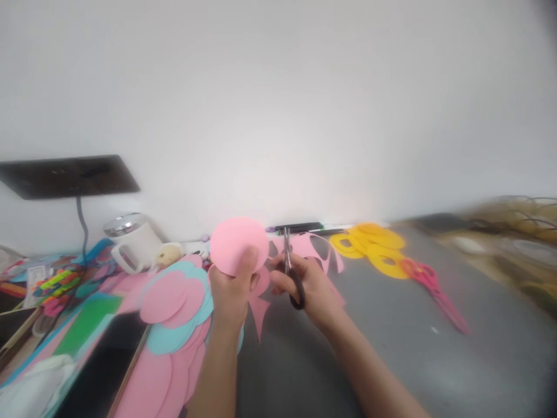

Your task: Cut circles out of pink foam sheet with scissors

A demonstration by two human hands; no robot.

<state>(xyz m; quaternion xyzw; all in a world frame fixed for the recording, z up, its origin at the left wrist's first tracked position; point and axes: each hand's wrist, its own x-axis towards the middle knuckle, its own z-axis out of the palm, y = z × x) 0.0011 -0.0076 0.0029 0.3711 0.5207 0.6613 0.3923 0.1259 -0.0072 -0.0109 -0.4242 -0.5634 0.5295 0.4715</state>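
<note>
Left hand [235, 287]: grasping one pink disc [233, 241], thumb pressed on the near face, fingers behind. Right hand [311, 284]: grasping scissors [287, 249], fingers at the black handles, blades pointing toward the wall [278, 104], apart from the disc and just to its right. Disc position: raised off the table [287, 371], face toward the wearer. Risks, as judged: a nicked or flattened edge, should the blades meet the disc at a poor angle; a crease, from too hard a thumb; a good piece mixed with waste, since pink offcuts [260, 313] lie close under both hands. Disc condition: plain, pale pink, thin, apparently paper or card; outline round and fairly even; no fold or mark visible, though blur hides fine edge detail. To the left: overlapping pink and blue discs [163, 296], a dark slab [102, 366], a white mug [141, 244]. To the right: yellow rings [387, 259], some overlapping; pink scissors [435, 288], handles beside the rings. Behind, near the wall: dark pens [300, 227].
</note>
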